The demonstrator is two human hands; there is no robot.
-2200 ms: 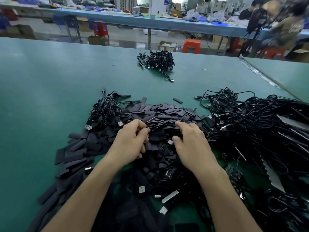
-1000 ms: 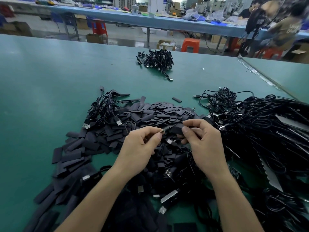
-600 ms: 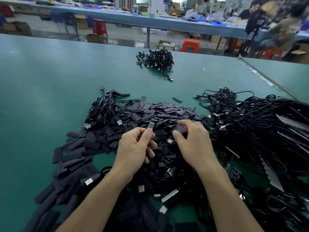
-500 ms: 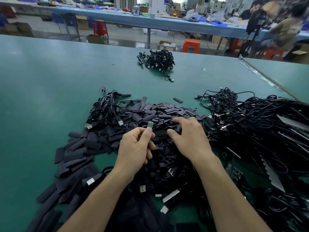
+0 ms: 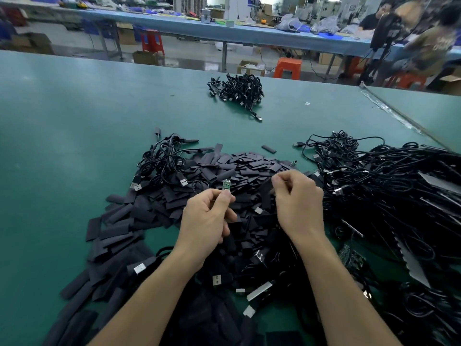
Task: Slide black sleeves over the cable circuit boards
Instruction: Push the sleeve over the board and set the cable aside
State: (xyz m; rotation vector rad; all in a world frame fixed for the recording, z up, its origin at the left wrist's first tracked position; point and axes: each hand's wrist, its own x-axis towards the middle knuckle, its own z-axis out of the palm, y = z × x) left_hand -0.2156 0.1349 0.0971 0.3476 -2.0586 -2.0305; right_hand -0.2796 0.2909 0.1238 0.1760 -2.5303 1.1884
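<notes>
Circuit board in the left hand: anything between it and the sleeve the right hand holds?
Nothing visible. The circuit board in the left hand and the sleeve in the right hand are apart, only air between them.

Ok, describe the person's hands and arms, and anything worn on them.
The left hand and right hand are bare: no gloves, rings, watch or wristbands. Both forearms are uncovered down to the frame's bottom edge; no shirt cuff shows.
</notes>
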